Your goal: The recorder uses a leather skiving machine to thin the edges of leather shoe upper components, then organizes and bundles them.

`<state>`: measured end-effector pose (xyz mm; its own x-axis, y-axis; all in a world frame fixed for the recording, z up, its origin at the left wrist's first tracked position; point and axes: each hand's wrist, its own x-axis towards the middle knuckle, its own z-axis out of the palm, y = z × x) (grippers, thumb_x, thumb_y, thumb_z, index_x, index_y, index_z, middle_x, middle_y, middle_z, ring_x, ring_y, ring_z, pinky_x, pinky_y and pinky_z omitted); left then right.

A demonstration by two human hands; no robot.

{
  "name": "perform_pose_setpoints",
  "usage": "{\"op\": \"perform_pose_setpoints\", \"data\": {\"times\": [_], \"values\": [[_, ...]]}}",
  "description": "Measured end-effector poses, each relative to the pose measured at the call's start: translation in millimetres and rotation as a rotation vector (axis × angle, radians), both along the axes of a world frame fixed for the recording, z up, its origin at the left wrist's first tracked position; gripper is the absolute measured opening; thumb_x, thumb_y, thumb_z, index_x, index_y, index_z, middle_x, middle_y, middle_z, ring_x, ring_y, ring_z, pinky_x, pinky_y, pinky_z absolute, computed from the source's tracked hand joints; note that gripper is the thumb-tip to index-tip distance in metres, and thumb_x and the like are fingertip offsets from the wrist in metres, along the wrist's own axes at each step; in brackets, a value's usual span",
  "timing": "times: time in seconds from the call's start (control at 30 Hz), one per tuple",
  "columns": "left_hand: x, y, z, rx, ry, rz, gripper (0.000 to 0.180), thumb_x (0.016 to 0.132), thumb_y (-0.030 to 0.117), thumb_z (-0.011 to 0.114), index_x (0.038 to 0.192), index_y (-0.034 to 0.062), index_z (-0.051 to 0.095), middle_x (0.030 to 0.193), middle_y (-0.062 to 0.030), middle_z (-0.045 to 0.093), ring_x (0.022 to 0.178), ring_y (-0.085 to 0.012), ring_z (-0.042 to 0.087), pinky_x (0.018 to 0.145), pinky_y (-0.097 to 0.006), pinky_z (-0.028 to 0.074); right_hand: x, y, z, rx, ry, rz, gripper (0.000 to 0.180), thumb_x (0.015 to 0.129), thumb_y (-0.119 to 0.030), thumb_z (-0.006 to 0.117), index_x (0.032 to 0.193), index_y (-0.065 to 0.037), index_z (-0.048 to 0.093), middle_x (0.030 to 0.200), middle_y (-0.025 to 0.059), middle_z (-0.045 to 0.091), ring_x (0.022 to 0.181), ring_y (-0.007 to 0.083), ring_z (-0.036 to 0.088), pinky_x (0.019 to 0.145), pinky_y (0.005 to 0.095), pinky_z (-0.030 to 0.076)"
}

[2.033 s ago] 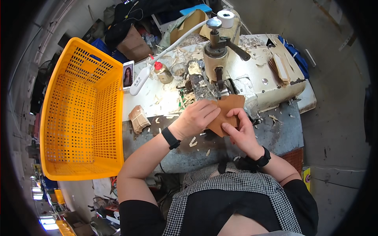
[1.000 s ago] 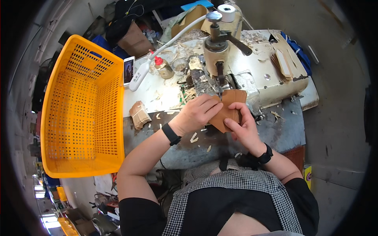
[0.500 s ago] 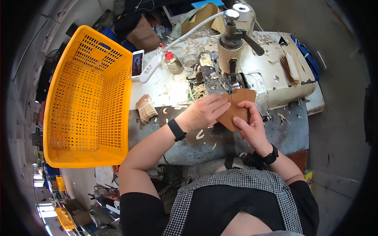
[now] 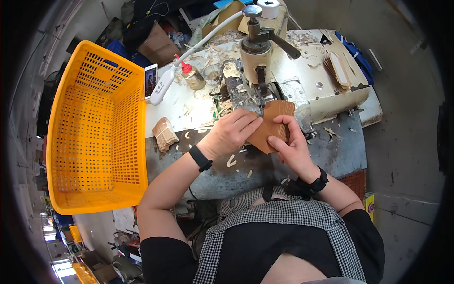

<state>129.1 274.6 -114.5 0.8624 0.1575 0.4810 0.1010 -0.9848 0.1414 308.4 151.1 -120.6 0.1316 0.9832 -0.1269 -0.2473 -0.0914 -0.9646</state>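
My right hand (image 4: 294, 149) grips a fanned stack of flat brown leather-like pieces (image 4: 278, 111), thumb on top and fingers along the right edge. A single brown piece (image 4: 258, 139) slants out toward the left, below the stack. My left hand (image 4: 234, 130) has its fingers closed on the upper-left edge of that piece; the fingertips partly hide it. Both hands are just in front of a bench machine (image 4: 257, 59) with a cream post and a dark lever. The machine's working part is partly hidden behind the stack.
A yellow plastic basket (image 4: 97, 137) stands at the left. Near it on the bench lie a bundle of pale-edged pieces (image 4: 164, 135) and a phone (image 4: 150, 81). A red-capped bottle (image 4: 193, 77) and a white lamp (image 4: 163, 86) are farther back. More pieces (image 4: 337, 71) rest on the machine's right housing. Shavings litter the bench.
The whole view has shifted, so bench and basket appear farther left. Both hands keep nearly the same grip, and the stack stays in front of the machine.
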Motion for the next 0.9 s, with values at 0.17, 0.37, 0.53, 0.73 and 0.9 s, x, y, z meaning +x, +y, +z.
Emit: {"op": "perform_pose_setpoints", "data": {"times": [0.17, 0.37, 0.53, 0.73, 0.9], "values": [[-0.5, -0.3, -0.4, 0.044, 0.002, 0.000, 0.056, 0.058, 0.006, 0.064, 0.114, -0.0030, 0.061, 0.106, -0.0139, 0.061, 0.095, -0.0302, 0.060, 0.084, -0.037, 0.053, -0.2, 0.4, -2.0, 0.012, -0.035, -0.010, 0.040, 0.086, -0.005, 0.064, 0.120, -0.007, 0.043, 0.107, 0.0049, 0.053, 0.096, 0.0090, 0.054, 0.079, 0.0229, 0.049], [-1.1, 3.4, -4.3, 0.046, 0.035, 0.005, 0.054, 0.062, 0.009, 0.067, 0.114, -0.0032, 0.059, 0.108, -0.0129, 0.059, 0.099, -0.0288, 0.057, 0.086, -0.037, 0.051, 0.9, -0.2, -0.6, 0.001, -0.022, -0.015, 0.041, 0.086, -0.006, 0.064, 0.120, -0.007, 0.043, 0.108, 0.0049, 0.054, 0.096, 0.0091, 0.054, 0.078, 0.0236, 0.049], [1.3, -1.1, -2.7, 0.061, -0.024, 0.018, 0.050, 0.062, 0.004, 0.063, 0.112, -0.0024, 0.062, 0.105, -0.0120, 0.061, 0.096, -0.0292, 0.060, 0.083, -0.037, 0.053, 0.2, 0.2, -3.9, 0.023, -0.070, -0.028, 0.042, 0.085, -0.007, 0.064, 0.122, -0.007, 0.042, 0.107, 0.0051, 0.054, 0.093, 0.0094, 0.055, 0.076, 0.0236, 0.049], [1.9, 0.3, -1.7, 0.046, 0.010, 0.028, 0.048, 0.064, 0.004, 0.062, 0.112, -0.0024, 0.063, 0.106, -0.0117, 0.062, 0.096, -0.0283, 0.060, 0.081, -0.037, 0.053, 1.8, -0.5, -4.0, -0.009, -0.116, -0.036, 0.044, 0.085, -0.009, 0.064, 0.123, -0.008, 0.042, 0.105, 0.0061, 0.056, 0.091, 0.0096, 0.055, 0.075, 0.0236, 0.049], [-0.2, 2.0, -1.4, 0.102, -0.007, 0.021, 0.048, 0.064, 0.003, 0.063, 0.112, -0.0023, 0.063, 0.106, -0.0116, 0.062, 0.095, -0.0275, 0.060, 0.079, -0.037, 0.053, 0.1, 0.5, -4.6, 0.003, -0.137, -0.053, 0.045, 0.084, -0.010, 0.064, 0.123, -0.008, 0.042, 0.106, 0.0063, 0.057, 0.091, 0.0100, 0.056, 0.074, 0.0239, 0.049]]}}
